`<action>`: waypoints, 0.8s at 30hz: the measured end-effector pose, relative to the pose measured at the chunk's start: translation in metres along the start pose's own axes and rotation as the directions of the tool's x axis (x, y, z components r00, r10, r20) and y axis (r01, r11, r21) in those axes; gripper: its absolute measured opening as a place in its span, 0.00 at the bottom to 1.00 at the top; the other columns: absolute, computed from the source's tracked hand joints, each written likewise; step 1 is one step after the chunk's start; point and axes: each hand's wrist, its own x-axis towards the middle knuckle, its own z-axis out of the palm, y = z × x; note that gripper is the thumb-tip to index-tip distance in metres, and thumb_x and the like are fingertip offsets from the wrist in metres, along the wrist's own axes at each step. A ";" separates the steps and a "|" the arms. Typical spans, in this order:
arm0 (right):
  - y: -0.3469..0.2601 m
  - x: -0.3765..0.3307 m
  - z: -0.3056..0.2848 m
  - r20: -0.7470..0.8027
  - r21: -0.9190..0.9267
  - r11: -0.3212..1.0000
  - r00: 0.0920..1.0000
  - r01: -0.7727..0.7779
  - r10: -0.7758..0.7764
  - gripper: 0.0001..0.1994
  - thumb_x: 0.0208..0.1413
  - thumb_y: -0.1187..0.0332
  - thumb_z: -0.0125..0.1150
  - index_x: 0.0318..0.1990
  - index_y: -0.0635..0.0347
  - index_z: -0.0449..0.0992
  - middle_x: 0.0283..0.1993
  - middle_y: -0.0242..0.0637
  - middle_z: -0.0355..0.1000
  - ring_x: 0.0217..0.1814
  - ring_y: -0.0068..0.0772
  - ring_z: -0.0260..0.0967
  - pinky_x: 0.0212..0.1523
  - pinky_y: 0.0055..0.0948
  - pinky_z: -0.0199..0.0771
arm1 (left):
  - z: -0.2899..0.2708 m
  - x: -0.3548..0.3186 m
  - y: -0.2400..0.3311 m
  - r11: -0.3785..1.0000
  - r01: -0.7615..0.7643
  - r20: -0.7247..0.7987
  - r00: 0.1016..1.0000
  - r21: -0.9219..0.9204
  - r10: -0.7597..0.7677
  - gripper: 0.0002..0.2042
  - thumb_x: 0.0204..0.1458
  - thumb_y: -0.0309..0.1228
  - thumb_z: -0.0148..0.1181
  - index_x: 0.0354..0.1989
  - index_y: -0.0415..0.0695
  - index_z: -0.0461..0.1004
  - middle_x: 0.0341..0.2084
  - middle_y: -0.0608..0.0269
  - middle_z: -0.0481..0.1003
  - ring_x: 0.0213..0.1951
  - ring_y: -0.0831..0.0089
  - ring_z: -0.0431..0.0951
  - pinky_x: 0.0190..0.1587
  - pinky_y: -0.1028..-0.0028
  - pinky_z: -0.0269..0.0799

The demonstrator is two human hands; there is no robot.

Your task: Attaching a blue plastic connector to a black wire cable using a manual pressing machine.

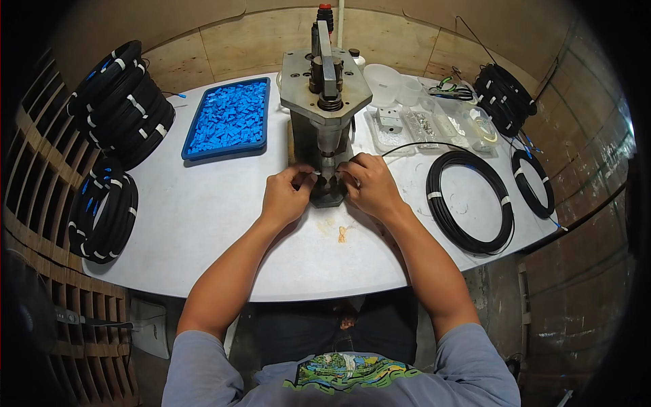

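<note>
In the middle of the table stands a metal bench press [327, 112] with a lever on top. My left hand [290, 192] is at the left side of its lower jaw, thumb and fingers pinched together. What sits between those fingertips is too small to make out. On the other side of the jaw, my right hand [372, 184] is closed, its fingertips close to the metal. A thin black cable [418, 144] arcs from a taped coil [437, 224] on the right and runs in behind my right hand, which appears to grip it. The cable's tip is hidden.
To the left are a tray [188, 156] of small blue plastic parts and stacked black cable coils [125, 108]. Plastic boxes [424, 129] of small parts stand behind my right hand. More coils [503, 102] lie at the far right, near pliers [447, 87].
</note>
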 end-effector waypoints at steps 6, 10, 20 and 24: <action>0.003 -0.001 0.003 -0.015 -0.017 1.000 1.000 0.022 -0.022 0.09 0.48 0.74 0.67 0.39 0.57 0.83 0.36 0.39 0.75 0.41 0.45 0.74 0.46 0.39 0.70 | -0.001 -0.001 0.001 1.000 -0.007 -0.003 1.000 0.005 0.007 0.10 0.56 0.29 0.64 0.43 0.38 0.83 0.25 0.57 0.83 0.28 0.74 0.82 0.38 0.73 0.75; 0.002 -0.001 0.003 -0.007 -0.016 1.000 1.000 0.013 -0.013 0.10 0.48 0.74 0.67 0.40 0.56 0.83 0.37 0.39 0.75 0.42 0.44 0.74 0.46 0.39 0.70 | -0.001 0.000 0.001 1.000 -0.001 -0.001 1.000 0.021 0.001 0.10 0.56 0.28 0.64 0.43 0.37 0.83 0.25 0.57 0.83 0.29 0.74 0.82 0.38 0.73 0.76; 0.002 -0.001 0.003 -0.011 -0.001 1.000 1.000 0.004 -0.004 0.08 0.50 0.74 0.67 0.39 0.56 0.81 0.37 0.39 0.75 0.42 0.46 0.74 0.47 0.41 0.70 | -0.001 -0.001 0.003 0.999 0.006 0.003 1.000 0.035 -0.007 0.10 0.57 0.29 0.64 0.44 0.38 0.82 0.26 0.56 0.83 0.31 0.73 0.83 0.39 0.73 0.76; 0.000 0.000 0.003 0.005 0.004 1.000 1.000 -0.023 0.023 0.09 0.51 0.74 0.68 0.41 0.56 0.81 0.37 0.40 0.75 0.43 0.47 0.73 0.50 0.40 0.71 | -0.001 -0.001 0.002 1.000 0.015 0.010 1.000 -0.003 -0.015 0.10 0.57 0.29 0.65 0.44 0.38 0.82 0.26 0.56 0.83 0.31 0.73 0.83 0.39 0.73 0.76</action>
